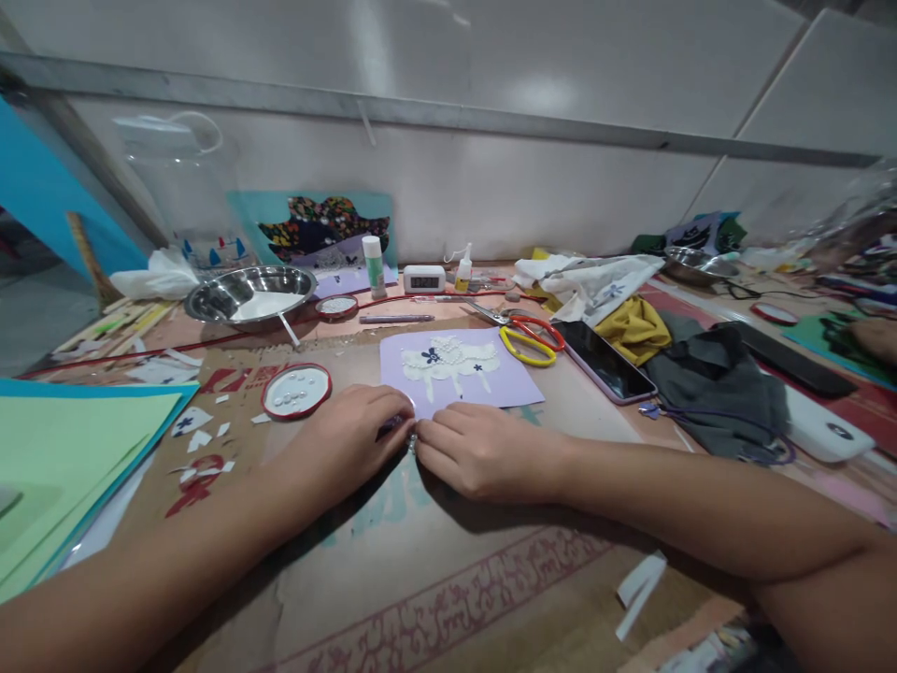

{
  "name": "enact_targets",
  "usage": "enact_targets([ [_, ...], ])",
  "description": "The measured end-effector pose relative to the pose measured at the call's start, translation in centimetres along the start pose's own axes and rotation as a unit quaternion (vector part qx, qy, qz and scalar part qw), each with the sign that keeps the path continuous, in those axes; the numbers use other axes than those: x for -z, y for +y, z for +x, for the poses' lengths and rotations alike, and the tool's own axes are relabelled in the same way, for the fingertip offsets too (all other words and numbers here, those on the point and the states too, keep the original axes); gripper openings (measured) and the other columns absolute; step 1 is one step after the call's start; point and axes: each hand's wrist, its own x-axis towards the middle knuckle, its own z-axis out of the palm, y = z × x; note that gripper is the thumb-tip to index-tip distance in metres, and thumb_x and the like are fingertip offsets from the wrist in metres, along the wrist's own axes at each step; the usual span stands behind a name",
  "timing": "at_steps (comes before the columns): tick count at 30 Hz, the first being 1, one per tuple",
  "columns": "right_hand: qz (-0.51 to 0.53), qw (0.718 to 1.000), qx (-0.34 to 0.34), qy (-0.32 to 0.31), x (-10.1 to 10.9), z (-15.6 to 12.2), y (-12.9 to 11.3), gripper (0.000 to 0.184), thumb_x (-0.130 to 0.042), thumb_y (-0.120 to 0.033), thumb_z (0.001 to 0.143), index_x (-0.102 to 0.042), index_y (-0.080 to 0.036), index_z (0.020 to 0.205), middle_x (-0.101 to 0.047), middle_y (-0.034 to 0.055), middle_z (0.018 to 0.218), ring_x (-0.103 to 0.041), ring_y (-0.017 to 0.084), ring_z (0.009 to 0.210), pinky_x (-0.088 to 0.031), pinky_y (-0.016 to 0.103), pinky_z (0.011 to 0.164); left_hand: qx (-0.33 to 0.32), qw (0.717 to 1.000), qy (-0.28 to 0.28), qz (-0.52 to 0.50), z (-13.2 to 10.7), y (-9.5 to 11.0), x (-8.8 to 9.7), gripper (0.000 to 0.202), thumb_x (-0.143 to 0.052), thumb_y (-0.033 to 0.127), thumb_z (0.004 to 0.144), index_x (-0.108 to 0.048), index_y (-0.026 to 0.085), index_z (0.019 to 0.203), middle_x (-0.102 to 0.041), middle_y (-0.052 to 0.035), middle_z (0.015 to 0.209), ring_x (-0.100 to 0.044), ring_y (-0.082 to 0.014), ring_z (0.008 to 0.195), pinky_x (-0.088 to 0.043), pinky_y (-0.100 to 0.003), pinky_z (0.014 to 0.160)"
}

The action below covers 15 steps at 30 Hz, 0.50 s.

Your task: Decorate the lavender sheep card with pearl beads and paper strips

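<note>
Both hands pinch at the card's near edge.
Left hand (348, 437) and right hand (477, 455) each have a narrow grip on a tiny piece (411, 436), its axis too small to tell. Just beyond it the lilac card (519, 376) lies flat on the tabletop (491, 570), long axis left-right, with scissors (531, 338) farther right.

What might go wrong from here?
1. Left hand and right hand meet over something tiny at the card's near edge; it may slip away among the paper scraps.
2. The left hand sits near the lid of white bits; a nudge might spill them.
</note>
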Motion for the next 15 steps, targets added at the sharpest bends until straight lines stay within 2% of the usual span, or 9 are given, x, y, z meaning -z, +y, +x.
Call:
enact_targets([
  [5, 0.031, 1.000, 0.001, 0.004, -0.29, 0.05, 0.05, 0.022, -0.044, -0.011, 0.099, -0.065, -0.009, 0.093, -0.067, 0.0099, 0.086, -0.058, 0.020, 0.075, -0.046, 0.033, 0.066, -0.033, 0.999, 0.014, -0.010, 0.04, -0.13, -0.01, 0.020, -0.050, 0.018, 0.095, -0.070, 0.017, 0.094, -0.075, -0.0079, 0.099, -0.069, -0.0207, 0.085, -0.054, -0.032, 0.077],
  [9, 0.080, 0.996, -0.029, -0.038, -0.08, 0.03, -0.11, 0.018, -0.049, -0.013, 0.099, -0.066, -0.008, 0.097, -0.067, 0.0099, 0.091, -0.057, 0.021, 0.080, -0.046, 0.034, 0.069, -0.069, 0.997, 0.028, 0.029, 0.01, -0.42, 0.23, 0.027, -0.048, 0.020, 0.098, -0.071, 0.015, 0.084, -0.069, -0.0124, 0.103, -0.066, -0.0220, 0.085, -0.054, -0.035, 0.076],
  [12, 0.112, 0.989, -0.060, -0.074, 0.36, -0.19, -0.39, 0.020, -0.047, -0.014, 0.100, -0.066, -0.008, 0.105, -0.066, 0.0102, 0.094, -0.056, 0.022, 0.083, -0.047, 0.035, 0.074, -0.088, 0.992, -0.002, 0.089, -0.14, -0.34, 0.41, 0.024, -0.051, 0.020, 0.097, -0.071, 0.015, 0.084, -0.068, -0.0117, 0.096, -0.063, -0.0253, 0.086, -0.052, -0.040, 0.076],
  [15, 0.134, 0.986, -0.057, -0.077, 0.69, -0.61, -0.49, 0.023, -0.045, -0.013, 0.100, -0.065, -0.007, 0.111, -0.067, 0.0112, 0.098, -0.057, 0.022, 0.088, -0.048, 0.036, 0.081, -0.073, 0.993, -0.019, 0.091, -0.35, -0.11, 0.29, 0.022, -0.050, 0.020, 0.098, -0.070, 0.015, 0.089, -0.069, -0.0095, 0.090, -0.063, -0.0239, 0.082, -0.051, -0.038, 0.074],
])
